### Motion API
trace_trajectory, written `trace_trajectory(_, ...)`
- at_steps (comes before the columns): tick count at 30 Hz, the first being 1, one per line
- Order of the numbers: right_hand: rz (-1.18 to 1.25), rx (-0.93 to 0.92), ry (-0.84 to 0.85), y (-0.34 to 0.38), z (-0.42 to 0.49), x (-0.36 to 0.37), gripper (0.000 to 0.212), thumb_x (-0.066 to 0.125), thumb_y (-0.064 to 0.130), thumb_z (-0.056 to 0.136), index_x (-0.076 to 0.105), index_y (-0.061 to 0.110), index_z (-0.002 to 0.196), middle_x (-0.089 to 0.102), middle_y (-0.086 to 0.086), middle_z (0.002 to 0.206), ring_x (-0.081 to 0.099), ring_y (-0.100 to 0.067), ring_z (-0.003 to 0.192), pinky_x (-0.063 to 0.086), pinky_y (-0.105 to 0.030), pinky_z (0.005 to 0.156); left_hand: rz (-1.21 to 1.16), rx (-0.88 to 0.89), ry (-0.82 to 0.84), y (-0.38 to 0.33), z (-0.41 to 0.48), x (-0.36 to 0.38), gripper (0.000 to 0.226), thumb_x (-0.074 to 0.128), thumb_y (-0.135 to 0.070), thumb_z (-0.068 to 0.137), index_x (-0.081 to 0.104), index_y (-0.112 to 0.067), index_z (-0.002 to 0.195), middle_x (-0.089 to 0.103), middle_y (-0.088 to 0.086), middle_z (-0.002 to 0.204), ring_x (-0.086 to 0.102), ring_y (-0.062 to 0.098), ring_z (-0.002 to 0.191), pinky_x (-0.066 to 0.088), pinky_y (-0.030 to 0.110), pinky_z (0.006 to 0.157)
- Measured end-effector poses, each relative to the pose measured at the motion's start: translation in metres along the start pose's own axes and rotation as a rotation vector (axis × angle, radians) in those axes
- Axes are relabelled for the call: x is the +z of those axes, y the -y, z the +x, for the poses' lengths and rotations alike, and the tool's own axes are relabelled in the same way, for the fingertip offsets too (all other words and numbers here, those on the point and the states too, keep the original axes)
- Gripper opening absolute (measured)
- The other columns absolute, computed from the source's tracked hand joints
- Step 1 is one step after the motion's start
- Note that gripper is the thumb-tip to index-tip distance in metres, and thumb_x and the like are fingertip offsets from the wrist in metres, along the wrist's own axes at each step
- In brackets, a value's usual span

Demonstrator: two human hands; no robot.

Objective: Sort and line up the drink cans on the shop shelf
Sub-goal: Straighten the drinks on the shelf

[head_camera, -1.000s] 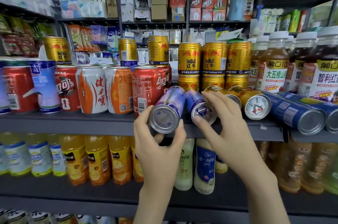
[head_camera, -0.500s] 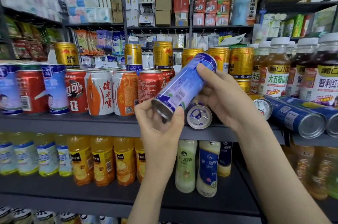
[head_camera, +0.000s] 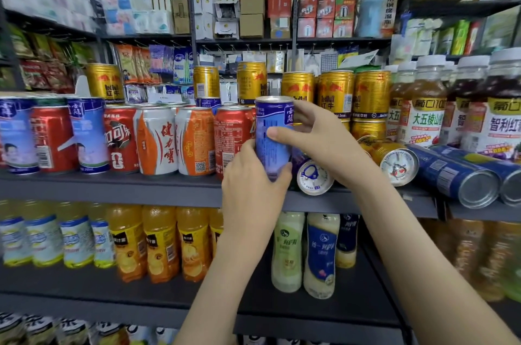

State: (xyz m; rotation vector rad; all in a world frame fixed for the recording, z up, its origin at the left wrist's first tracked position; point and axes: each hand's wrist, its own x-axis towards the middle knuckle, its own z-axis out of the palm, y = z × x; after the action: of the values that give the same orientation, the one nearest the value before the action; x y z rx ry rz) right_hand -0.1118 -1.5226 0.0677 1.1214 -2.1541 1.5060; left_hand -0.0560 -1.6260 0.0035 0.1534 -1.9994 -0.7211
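Observation:
I hold a blue-and-purple drink can (head_camera: 271,130) upright at the front of the middle shelf (head_camera: 112,188). My left hand (head_camera: 252,189) grips its lower part from below. My right hand (head_camera: 313,138) wraps its upper part from the right. Just right of it another blue can (head_camera: 314,177) lies on its side, pull-tab end facing me. A gold can (head_camera: 397,165) and two long dark blue cans (head_camera: 462,184) also lie on their sides further right. Red, orange-white and light blue cans (head_camera: 156,140) stand in a row to the left.
Gold Red Bull cans (head_camera: 335,93) are stacked behind my hands. Capped juice bottles (head_camera: 425,107) stand at the right of the same shelf. Yellow and milky bottles (head_camera: 160,243) fill the shelf below. Boxes and snack packs crowd the shelves behind.
The blue can went from lying on the shelf, to tilted in both hands, to upright now. The neighbouring blue can has stayed lying on its side.

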Motion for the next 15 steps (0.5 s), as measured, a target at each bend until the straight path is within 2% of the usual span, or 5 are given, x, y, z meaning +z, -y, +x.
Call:
trace_trajectory(4,-0.401,-0.116,0.033,0.002,-0.021,-0.012,0.070,0.071,0.043,0.078,0.042,0.024,0.138,0.054,0.017,0.123,0.049,0.000,0.111,0.037,-0.010,0.094,0.014,0.013,-0.036,-0.001,-0.002,0.003,0.052,0.062,-0.041,0.085,0.045,-0.016,0.128,0.060,-0.002,0.115,0.054,0.016,0.105,0.034,0.023,0.077)
trace_trajectory(6,-0.734,-0.118,0.052,-0.003,-0.035,-0.017,0.085,0.062,0.065,0.071,0.034,0.028,0.142,0.047,0.012,0.134,0.035,-0.009,0.127,0.017,-0.031,0.110,0.030,0.018,-0.048,0.000,-0.002,0.005,0.056,0.062,-0.042,0.085,0.043,-0.016,0.130,0.058,-0.001,0.117,0.053,0.016,0.107,0.033,0.022,0.079)
trace_trajectory(9,-1.072,-0.102,0.100,-0.016,-0.051,-0.021,0.099,0.060,0.074,0.060,0.032,0.026,0.142,0.043,0.011,0.134,0.026,-0.015,0.133,-0.011,-0.041,0.110,0.052,0.030,-0.076,-0.001,-0.003,0.010,0.058,0.060,-0.044,0.087,0.041,-0.015,0.133,0.055,0.000,0.118,0.050,0.015,0.108,0.026,0.017,0.076)
trace_trajectory(12,-1.162,-0.196,0.051,-0.032,-0.055,-0.018,0.088,0.081,0.052,0.053,0.052,0.016,0.128,0.059,0.002,0.117,0.048,-0.025,0.120,-0.005,-0.046,0.108,0.086,0.044,-0.114,-0.003,-0.003,0.015,0.059,0.060,-0.042,0.087,0.041,-0.012,0.134,0.048,0.004,0.118,0.048,0.017,0.107,0.025,0.016,0.076)
trace_trajectory(15,-1.129,-0.277,-0.077,-0.042,-0.053,-0.018,0.066,0.080,0.040,0.054,0.059,0.014,0.111,0.064,0.001,0.098,0.060,-0.027,0.101,0.005,-0.045,0.107,0.146,0.025,-0.121,-0.005,-0.003,0.020,0.058,0.063,-0.038,0.086,0.044,-0.007,0.132,0.049,0.009,0.115,0.051,0.022,0.105,0.031,0.021,0.075)
